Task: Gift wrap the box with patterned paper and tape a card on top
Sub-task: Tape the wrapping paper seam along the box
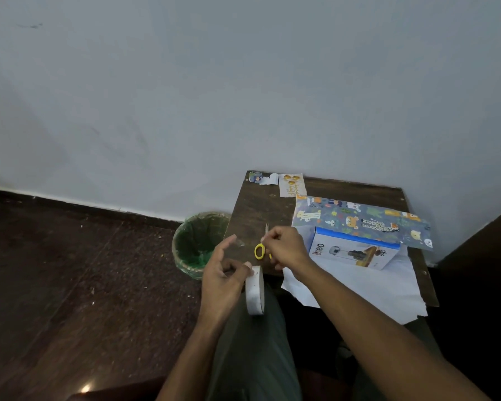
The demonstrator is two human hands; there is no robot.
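Note:
A white and blue product box (356, 250) lies on the white back of a sheet of animal-patterned wrapping paper (362, 219), whose far flap is folded up behind it. My left hand (224, 273) holds a white tape roll (255, 289) with thumb and fingers, and a clear strip of tape (237, 243) sticks to its raised fingertip. My right hand (285, 247) grips yellow-handled scissors (261, 248) with the blades pointing away from me. A card with gold balloons (291, 185) lies at the table's far edge.
The small dark wooden table (258, 209) stands against a pale wall. A green-lined waste bin (198, 241) sits on the dark floor at its left. Paper scraps (262, 178) lie at the far left corner of the table. My legs are under the near edge.

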